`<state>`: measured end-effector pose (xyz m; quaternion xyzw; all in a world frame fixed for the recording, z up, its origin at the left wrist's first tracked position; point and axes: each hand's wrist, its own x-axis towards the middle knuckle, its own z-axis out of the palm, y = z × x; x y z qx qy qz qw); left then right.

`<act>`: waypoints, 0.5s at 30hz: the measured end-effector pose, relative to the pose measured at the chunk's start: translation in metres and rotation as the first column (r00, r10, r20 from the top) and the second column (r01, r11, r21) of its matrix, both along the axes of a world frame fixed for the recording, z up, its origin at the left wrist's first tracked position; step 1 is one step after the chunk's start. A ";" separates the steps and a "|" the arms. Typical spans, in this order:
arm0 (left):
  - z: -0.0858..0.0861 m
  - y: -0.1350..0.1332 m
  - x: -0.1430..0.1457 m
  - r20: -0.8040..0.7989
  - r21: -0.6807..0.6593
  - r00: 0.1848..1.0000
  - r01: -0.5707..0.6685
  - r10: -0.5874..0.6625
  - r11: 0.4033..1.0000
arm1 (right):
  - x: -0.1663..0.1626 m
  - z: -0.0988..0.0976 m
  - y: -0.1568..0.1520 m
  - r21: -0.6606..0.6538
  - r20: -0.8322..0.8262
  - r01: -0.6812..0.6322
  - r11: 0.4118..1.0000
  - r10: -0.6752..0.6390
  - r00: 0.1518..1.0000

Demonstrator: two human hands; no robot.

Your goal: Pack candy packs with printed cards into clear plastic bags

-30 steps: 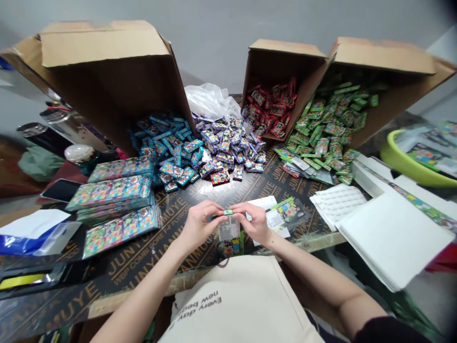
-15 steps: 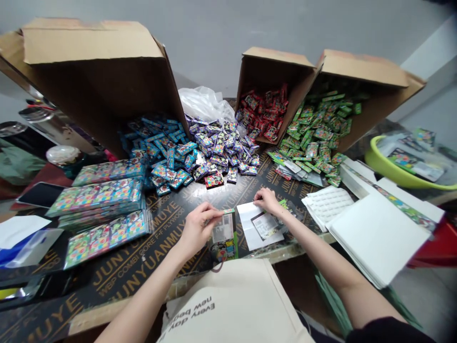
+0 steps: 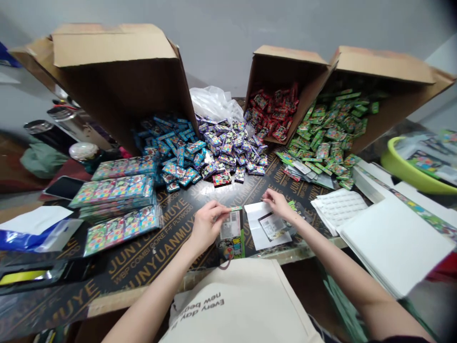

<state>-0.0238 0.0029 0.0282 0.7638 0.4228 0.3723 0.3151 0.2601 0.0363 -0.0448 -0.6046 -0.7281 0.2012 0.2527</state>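
Note:
My left hand (image 3: 208, 225) pinches the top edge of a clear packet with a green printed card (image 3: 232, 234), which hangs over the table's near edge. My right hand (image 3: 277, 204) reaches forward onto a small pile of flat packets and white paper (image 3: 266, 225), fingers curled on the pile's far edge. Ahead lie heaps of small toy packs: blue (image 3: 167, 150), purple (image 3: 228, 147), red (image 3: 273, 114) and green (image 3: 323, 133).
Three cardboard boxes (image 3: 117, 81) lie tipped on their sides at the back. Stacked filled packets (image 3: 114, 205) sit at left, white sheets (image 3: 392, 238) at right, a green basin (image 3: 414, 174) at far right. A cream tote bag (image 3: 235, 305) is on my lap.
A second ago both hands held the packet's top together. My right hand has let go and reached right and forward to the pile; my left hand keeps the packet.

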 end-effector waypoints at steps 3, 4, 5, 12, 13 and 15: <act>-0.002 -0.001 0.001 0.025 0.005 0.996 -0.088 0.087 0.996 | -0.021 0.035 0.000 0.066 -0.258 0.061 0.996 -0.042 0.965; -0.003 0.000 0.001 0.039 0.003 0.992 -0.116 0.116 0.993 | -0.032 0.049 -0.001 0.054 -0.378 0.055 0.997 -0.031 0.925; -0.004 0.000 0.001 0.054 -0.001 0.989 -0.137 0.136 0.991 | -0.044 0.064 -0.003 0.022 -0.490 0.017 1.000 -0.004 0.872; 0.001 -0.003 -0.001 0.054 -0.037 0.990 -0.127 0.129 0.991 | -0.111 0.112 -0.012 -0.181 -0.723 -0.441 0.879 0.184 0.666; 0.002 -0.003 -0.001 0.048 -0.039 0.991 -0.120 0.121 0.992 | -0.114 0.110 -0.011 -0.189 -0.716 -0.448 0.874 0.190 0.672; 0.004 -0.004 -0.001 0.042 -0.042 0.992 -0.115 0.117 0.992 | -0.117 0.103 -0.009 -0.198 -0.705 -0.448 0.872 0.191 0.683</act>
